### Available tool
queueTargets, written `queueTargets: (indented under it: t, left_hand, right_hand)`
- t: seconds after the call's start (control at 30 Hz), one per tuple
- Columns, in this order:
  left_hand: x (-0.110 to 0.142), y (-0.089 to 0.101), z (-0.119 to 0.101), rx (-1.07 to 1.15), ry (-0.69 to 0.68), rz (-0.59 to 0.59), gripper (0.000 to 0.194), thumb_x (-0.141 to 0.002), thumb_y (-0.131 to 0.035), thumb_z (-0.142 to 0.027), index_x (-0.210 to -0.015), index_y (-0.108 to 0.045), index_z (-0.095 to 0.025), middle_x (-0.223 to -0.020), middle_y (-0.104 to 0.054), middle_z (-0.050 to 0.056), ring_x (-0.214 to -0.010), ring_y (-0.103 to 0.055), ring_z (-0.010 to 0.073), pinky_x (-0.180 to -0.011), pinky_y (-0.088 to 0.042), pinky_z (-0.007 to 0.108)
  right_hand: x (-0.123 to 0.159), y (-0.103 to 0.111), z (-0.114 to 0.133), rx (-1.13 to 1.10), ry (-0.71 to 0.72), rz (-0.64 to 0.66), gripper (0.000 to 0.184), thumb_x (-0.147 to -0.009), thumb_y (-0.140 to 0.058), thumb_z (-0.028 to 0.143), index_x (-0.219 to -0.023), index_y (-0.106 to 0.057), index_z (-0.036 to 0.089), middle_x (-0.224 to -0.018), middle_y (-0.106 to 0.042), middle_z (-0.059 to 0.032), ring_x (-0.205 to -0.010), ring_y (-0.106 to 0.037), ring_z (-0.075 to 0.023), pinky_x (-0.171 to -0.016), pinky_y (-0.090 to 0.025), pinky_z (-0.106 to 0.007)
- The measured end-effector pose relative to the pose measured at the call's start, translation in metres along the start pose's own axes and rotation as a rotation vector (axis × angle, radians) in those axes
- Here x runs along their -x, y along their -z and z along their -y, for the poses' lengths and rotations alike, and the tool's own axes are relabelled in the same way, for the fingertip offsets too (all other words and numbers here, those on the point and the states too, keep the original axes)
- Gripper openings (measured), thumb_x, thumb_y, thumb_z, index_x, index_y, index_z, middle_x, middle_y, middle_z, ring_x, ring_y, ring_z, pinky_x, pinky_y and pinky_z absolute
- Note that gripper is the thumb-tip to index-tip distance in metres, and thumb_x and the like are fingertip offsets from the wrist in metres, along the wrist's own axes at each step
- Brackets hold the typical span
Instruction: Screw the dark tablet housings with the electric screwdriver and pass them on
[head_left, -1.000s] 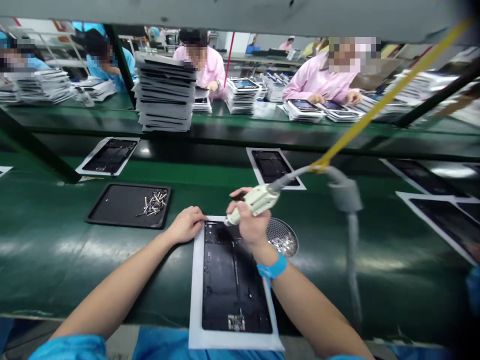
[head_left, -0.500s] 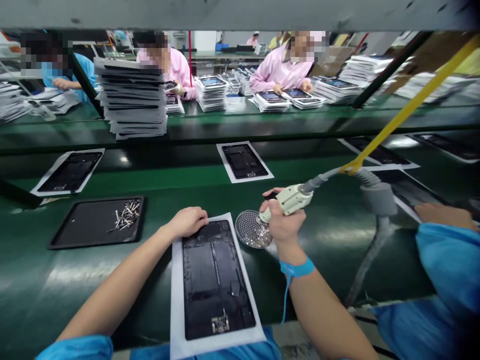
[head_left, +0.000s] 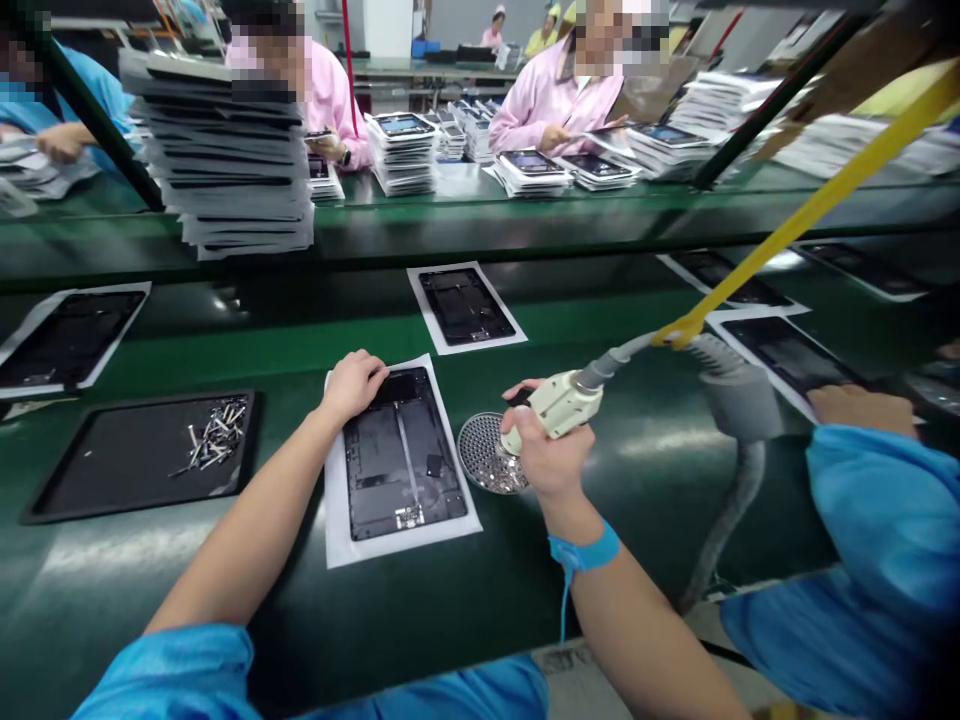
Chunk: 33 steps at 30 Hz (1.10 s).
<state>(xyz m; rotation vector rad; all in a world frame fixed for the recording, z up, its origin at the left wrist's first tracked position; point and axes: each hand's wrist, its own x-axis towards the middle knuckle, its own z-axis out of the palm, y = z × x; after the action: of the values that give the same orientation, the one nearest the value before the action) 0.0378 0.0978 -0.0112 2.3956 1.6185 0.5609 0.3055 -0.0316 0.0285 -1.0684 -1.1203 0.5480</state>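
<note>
A black tablet back shell [head_left: 401, 455] lies on a white sheet [head_left: 337, 530] on the green conveyor belt in front of me. My left hand [head_left: 352, 385] rests with curled fingers on the shell's far left corner. My right hand [head_left: 544, 450] is wrapped round a cream electric screwdriver [head_left: 551, 408] that hangs from a grey hose and a yellow cord [head_left: 810, 210]. The driver's tip sits over a round metal mesh dish [head_left: 484, 455] holding small screws, just right of the shell. A blue strap circles my right wrist.
A black tray [head_left: 112, 465] with several loose screws lies at the left. More shells on white sheets [head_left: 465, 305] ride the belt beyond. A co-worker's hand and blue sleeve [head_left: 870, 470] are at the right. Stacks of trays [head_left: 225, 160] and people in pink stand across the line.
My right hand carried the screwdriver from the shell's top edge to the mesh dish. The shell on its sheet has slid away from me and to the left, my left hand still on it.
</note>
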Motion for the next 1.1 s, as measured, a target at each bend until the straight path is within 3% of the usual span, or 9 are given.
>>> queueTargets:
  t: [0.5, 0.7, 0.77, 0.93, 1.1]
  left_hand:
    - [0.001, -0.002, -0.002, 0.017, 0.015, -0.014, 0.026, -0.100, -0.052, -0.032, -0.093, -0.075, -0.021, -0.096, -0.068, 0.009, -0.098, -0.062, 0.0264, -0.088, -0.050, 0.038]
    - [0.003, -0.004, -0.007, 0.022, 0.033, -0.004, 0.024, -0.101, -0.055, -0.031, -0.097, -0.076, -0.021, -0.097, -0.069, 0.008, -0.100, -0.062, 0.0250, -0.090, -0.049, 0.036]
    - [0.003, -0.005, -0.009, 0.024, 0.037, 0.002, 0.023, -0.101, -0.056, -0.030, -0.098, -0.077, -0.022, -0.098, -0.069, 0.008, -0.101, -0.063, 0.0247, -0.090, -0.049, 0.036]
    - [0.002, -0.005, -0.012, 0.009, 0.060, 0.016, 0.023, -0.102, -0.056, -0.031, -0.103, -0.077, -0.021, -0.100, -0.070, 0.008, -0.102, -0.063, 0.0250, -0.091, -0.049, 0.036]
    - [0.002, -0.006, -0.012, 0.023, 0.050, 0.020, 0.022, -0.101, -0.056, -0.030, -0.103, -0.077, -0.021, -0.102, -0.070, 0.008, -0.102, -0.063, 0.0246, -0.092, -0.049, 0.036]
  right_hand:
    - [0.002, 0.002, -0.005, 0.012, 0.023, 0.007, 0.024, -0.084, -0.074, 0.028, -0.105, -0.064, 0.020, -0.082, -0.070, -0.0005, -0.053, -0.064, -0.0117, -0.052, -0.055, -0.027]
    - [0.009, -0.004, 0.013, -0.088, 0.028, -0.025, 0.020, -0.088, -0.072, 0.030, -0.103, -0.065, 0.020, -0.087, -0.069, -0.0015, -0.052, -0.064, -0.0117, -0.048, -0.052, -0.026]
    - [0.021, -0.014, 0.023, -0.217, 0.003, 0.049, 0.022, -0.090, -0.072, 0.034, -0.107, -0.065, 0.022, -0.091, -0.068, -0.0016, -0.052, -0.064, -0.0118, -0.045, -0.053, -0.026]
    - [0.062, -0.043, 0.031, -0.428, -0.086, 0.416, 0.030, -0.092, -0.072, 0.041, -0.118, -0.064, 0.027, -0.101, -0.068, -0.0036, -0.054, -0.065, -0.0120, -0.045, -0.054, -0.026]
    - [0.079, -0.056, 0.023, -0.429, -0.092, 0.500, 0.033, -0.093, -0.071, 0.042, -0.121, -0.062, 0.026, -0.103, -0.068, -0.0058, -0.057, -0.066, -0.0124, -0.050, -0.055, -0.028]
